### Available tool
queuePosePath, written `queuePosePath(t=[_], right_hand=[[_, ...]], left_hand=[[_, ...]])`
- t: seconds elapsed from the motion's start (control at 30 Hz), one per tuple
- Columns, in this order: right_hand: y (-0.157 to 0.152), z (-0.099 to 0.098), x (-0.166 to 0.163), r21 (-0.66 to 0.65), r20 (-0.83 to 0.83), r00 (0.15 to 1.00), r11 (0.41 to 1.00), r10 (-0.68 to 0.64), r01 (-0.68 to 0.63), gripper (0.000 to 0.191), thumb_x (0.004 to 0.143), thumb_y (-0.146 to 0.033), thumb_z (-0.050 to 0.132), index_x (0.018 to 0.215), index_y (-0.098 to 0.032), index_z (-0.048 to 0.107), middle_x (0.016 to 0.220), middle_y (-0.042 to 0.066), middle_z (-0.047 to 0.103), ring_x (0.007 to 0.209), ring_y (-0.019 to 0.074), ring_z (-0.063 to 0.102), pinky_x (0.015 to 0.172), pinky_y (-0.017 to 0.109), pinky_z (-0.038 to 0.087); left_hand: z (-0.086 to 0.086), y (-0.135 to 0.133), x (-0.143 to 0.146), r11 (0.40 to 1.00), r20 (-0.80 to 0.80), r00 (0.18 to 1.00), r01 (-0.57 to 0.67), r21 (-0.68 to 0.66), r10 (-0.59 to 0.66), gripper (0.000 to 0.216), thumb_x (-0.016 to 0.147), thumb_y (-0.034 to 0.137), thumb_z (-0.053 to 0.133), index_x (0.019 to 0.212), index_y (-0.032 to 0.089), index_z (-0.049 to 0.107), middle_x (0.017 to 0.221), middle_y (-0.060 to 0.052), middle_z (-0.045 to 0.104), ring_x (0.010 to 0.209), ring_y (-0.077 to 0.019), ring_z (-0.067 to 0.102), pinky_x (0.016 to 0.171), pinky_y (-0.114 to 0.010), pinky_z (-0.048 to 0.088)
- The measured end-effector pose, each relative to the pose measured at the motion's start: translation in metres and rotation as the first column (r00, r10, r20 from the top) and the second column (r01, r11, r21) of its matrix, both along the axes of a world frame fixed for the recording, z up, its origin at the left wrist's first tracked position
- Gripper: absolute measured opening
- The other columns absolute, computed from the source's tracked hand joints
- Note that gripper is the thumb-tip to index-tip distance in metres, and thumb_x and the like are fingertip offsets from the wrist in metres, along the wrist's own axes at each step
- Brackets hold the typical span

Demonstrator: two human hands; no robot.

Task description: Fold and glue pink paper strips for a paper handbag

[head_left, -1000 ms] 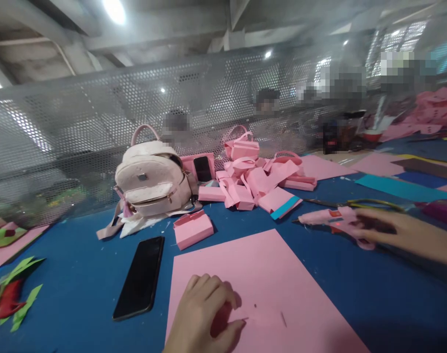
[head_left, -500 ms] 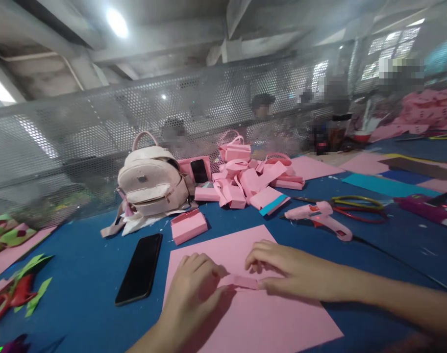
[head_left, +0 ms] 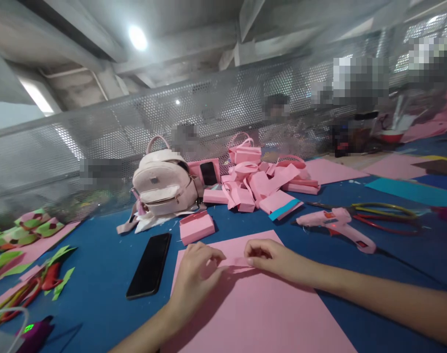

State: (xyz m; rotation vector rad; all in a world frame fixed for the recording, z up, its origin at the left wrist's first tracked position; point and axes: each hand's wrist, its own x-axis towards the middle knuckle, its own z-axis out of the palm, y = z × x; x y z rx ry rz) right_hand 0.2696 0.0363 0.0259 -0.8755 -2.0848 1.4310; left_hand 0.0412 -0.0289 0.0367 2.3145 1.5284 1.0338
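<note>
Between my hands is a small folded strip of pink paper, a little above a large pink sheet. My left hand pinches the strip's left end between thumb and forefinger. At the right end, my right hand grips it with thumb and curled fingers. Just beyond the sheet lies a small pink paper box. A black phone rests left of the sheet. To the right is a pink glue gun with its cord trailing off.
Behind stand a cream backpack, a second phone and a heap of pink paper pieces. Scissors with yellow and red handles lie right. Red-handled scissors and green scraps lie left. A perforated metal partition borders the table.
My right hand's fingers have curled down onto the strip, and both hands have shifted slightly away from me with it. The camera view has turned somewhat left.
</note>
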Motion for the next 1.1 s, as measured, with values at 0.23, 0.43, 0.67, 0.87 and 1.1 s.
queuePosePath(t=[0.23,0.43,0.67,0.87,1.1], right_hand=[[0.001,-0.002,0.003,-0.022,-0.048,0.997,0.998,-0.064,0.063,0.021,0.089,-0.036,0.057,0.077,-0.020,0.051,0.076,-0.003,0.045,0.069,0.0142,0.038,0.062,0.026,0.031],[0.004,-0.006,0.001,0.029,-0.087,0.995,0.998,-0.057,0.060,0.023,0.095,-0.036,0.054,0.077,-0.022,0.047,0.086,-0.001,0.046,0.076,0.0161,0.043,0.071,0.029,0.037],[0.006,-0.010,0.005,0.087,-0.074,0.996,0.995,0.044,-0.038,0.024,0.098,-0.033,0.050,0.076,-0.022,0.046,0.090,0.002,0.050,0.084,0.0188,0.049,0.076,0.032,0.041],[0.007,-0.011,0.003,0.093,-0.056,0.998,0.995,0.041,-0.036,0.022,0.094,-0.026,0.053,0.074,-0.022,0.046,0.091,0.003,0.052,0.087,0.0194,0.051,0.078,0.033,0.043],[0.006,-0.008,0.002,0.124,-0.032,0.999,0.992,0.021,-0.016,0.021,0.092,-0.025,0.053,0.073,-0.022,0.044,0.087,0.002,0.052,0.085,0.0195,0.051,0.077,0.033,0.042]], left_hand=[[-0.016,0.014,0.006,0.994,0.193,0.980,0.070,-0.085,-0.052,0.006,0.086,0.027,0.072,0.091,0.025,0.074,0.087,-0.001,0.074,0.084,-0.0214,0.063,0.079,-0.037,0.046],[-0.026,0.015,-0.003,0.979,0.273,0.954,0.163,-0.124,-0.124,0.010,0.088,0.031,0.070,0.098,0.031,0.074,0.092,-0.001,0.076,0.088,-0.0228,0.063,0.079,-0.038,0.047],[-0.029,0.026,-0.006,0.964,0.286,0.933,0.253,-0.081,-0.220,0.014,0.086,0.026,0.072,0.099,0.029,0.073,0.093,-0.003,0.078,0.088,-0.0233,0.067,0.079,-0.038,0.051],[-0.023,0.030,-0.009,0.944,0.234,0.918,0.330,-0.003,-0.320,0.024,0.082,0.020,0.077,0.103,0.029,0.070,0.090,0.000,0.078,0.085,-0.0183,0.067,0.078,-0.031,0.054],[-0.024,0.029,-0.009,0.937,0.208,0.915,0.350,0.015,-0.345,0.028,0.079,0.019,0.080,0.104,0.028,0.069,0.089,0.000,0.077,0.084,-0.0181,0.066,0.078,-0.031,0.055]])
